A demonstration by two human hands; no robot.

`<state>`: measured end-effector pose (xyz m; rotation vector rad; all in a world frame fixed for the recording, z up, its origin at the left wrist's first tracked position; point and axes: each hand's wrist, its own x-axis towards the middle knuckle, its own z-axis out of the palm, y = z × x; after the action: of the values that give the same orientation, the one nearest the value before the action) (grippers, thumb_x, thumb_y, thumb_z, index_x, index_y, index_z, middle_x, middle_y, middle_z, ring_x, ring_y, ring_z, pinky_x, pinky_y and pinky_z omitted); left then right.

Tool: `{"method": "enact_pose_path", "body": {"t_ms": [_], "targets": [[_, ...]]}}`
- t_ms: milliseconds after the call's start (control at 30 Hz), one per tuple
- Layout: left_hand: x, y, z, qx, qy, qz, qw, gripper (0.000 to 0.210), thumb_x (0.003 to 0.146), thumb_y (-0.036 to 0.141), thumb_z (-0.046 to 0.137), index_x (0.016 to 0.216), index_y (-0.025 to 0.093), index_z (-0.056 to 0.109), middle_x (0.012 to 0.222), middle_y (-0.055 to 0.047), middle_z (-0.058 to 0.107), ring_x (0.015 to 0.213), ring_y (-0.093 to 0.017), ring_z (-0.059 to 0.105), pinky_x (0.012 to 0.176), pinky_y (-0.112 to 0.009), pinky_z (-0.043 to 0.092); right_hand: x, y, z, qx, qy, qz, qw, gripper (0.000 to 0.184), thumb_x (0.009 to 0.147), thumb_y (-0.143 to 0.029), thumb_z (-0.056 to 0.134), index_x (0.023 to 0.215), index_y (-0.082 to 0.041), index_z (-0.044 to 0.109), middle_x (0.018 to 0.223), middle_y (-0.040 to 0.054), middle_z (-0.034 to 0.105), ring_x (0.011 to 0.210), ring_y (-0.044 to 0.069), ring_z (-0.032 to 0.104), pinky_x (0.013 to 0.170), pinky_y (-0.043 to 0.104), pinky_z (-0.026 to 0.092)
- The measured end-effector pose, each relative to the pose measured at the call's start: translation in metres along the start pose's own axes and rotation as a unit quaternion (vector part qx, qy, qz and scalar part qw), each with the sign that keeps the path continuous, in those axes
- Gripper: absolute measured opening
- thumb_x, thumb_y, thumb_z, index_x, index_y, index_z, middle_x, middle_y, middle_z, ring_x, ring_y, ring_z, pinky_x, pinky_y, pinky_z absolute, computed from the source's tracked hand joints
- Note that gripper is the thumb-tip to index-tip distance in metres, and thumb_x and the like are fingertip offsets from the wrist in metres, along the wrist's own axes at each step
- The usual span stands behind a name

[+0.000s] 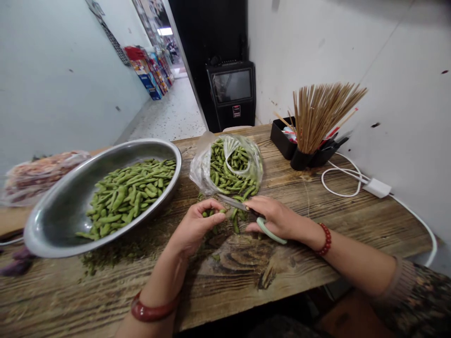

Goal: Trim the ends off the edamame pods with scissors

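Note:
My left hand (200, 218) is closed around a green edamame pod (210, 213), its end showing between thumb and fingers. In my right hand (273, 217) is a pair of scissors (269, 230) with pale green handles, its blades pointing left toward the pod. A few loose pods (235, 219) lie on the wood between my hands. Just beyond them sits a clear plastic bag (200, 171), its mouth spread, full of edamame pods (221, 169). To the left, a large steel basin (70, 188) holds a heap of pods (130, 195) and leans toward me.
Trimmed green scraps (116, 258) litter the wooden table (225, 300) by the basin. Bagged pinkish food (45, 171) lies at far left. Skewers (317, 117) stand in a black holder (282, 141) at back right, near a white cable with an adapter (377, 188).

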<state>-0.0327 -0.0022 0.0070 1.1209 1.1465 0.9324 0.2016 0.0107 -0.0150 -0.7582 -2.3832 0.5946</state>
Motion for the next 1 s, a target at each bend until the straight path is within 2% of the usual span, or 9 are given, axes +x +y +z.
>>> {"method": "enact_pose_path", "body": {"t_ms": [133, 300, 500, 667, 1000], "targets": [[0.001, 0.001, -0.002, -0.055, 0.006, -0.021, 0.998, 0.022, 0.069, 0.027, 0.075, 0.080, 0.017, 0.058, 0.053, 0.007, 0.046, 0.042, -0.003, 0.035, 0.040, -0.015, 0.022, 0.000, 0.006, 0.000, 0.019, 0.030, 0.018, 0.999, 0.039, 0.082, -0.034, 0.067, 0.112, -0.013, 0.055, 0.096, 0.0104, 0.062, 0.086, 0.021, 0.056, 0.078, 0.034, 0.047], [0.001, 0.002, -0.001, -0.106, -0.019, -0.014, 0.994, 0.021, 0.075, 0.026, 0.071, 0.083, 0.017, 0.054, 0.072, 0.000, 0.063, 0.045, -0.003, 0.042, 0.039, -0.013, 0.022, -0.001, 0.003, 0.002, 0.016, 0.028, 0.019, 0.999, 0.044, 0.082, -0.035, 0.067, 0.117, -0.013, 0.054, 0.098, 0.0122, 0.062, 0.092, 0.023, 0.057, 0.082, 0.037, 0.048], [0.000, 0.001, 0.003, -0.088, -0.008, -0.028, 0.996, 0.026, 0.073, 0.026, 0.073, 0.094, 0.014, 0.064, 0.073, -0.002, 0.064, 0.046, -0.003, 0.042, 0.040, -0.013, 0.023, -0.001, 0.000, 0.001, 0.001, 0.018, 0.009, 1.000, 0.058, 0.078, -0.043, 0.070, 0.123, -0.012, 0.050, 0.099, 0.0119, 0.060, 0.091, 0.024, 0.054, 0.081, 0.037, 0.047], [0.001, -0.005, 0.004, -0.082, -0.005, -0.024, 0.996, 0.025, 0.069, 0.027, 0.075, 0.088, 0.014, 0.065, 0.068, -0.001, 0.065, 0.046, -0.002, 0.041, 0.041, -0.013, 0.024, 0.000, -0.004, 0.001, -0.014, -0.005, -0.008, 1.000, 0.063, 0.076, -0.048, 0.070, 0.123, -0.012, 0.049, 0.096, 0.0106, 0.058, 0.086, 0.023, 0.051, 0.077, 0.036, 0.045], [0.001, -0.005, 0.013, -0.074, -0.016, -0.036, 0.996, 0.025, 0.067, 0.028, 0.078, 0.080, 0.014, 0.061, 0.065, 0.000, 0.065, 0.045, -0.003, 0.041, 0.042, -0.013, 0.027, 0.001, -0.004, 0.004, -0.023, -0.007, -0.017, 1.000, 0.063, 0.077, -0.048, 0.069, 0.125, -0.012, 0.047, 0.097, 0.0110, 0.056, 0.087, 0.023, 0.049, 0.077, 0.036, 0.045]]}}
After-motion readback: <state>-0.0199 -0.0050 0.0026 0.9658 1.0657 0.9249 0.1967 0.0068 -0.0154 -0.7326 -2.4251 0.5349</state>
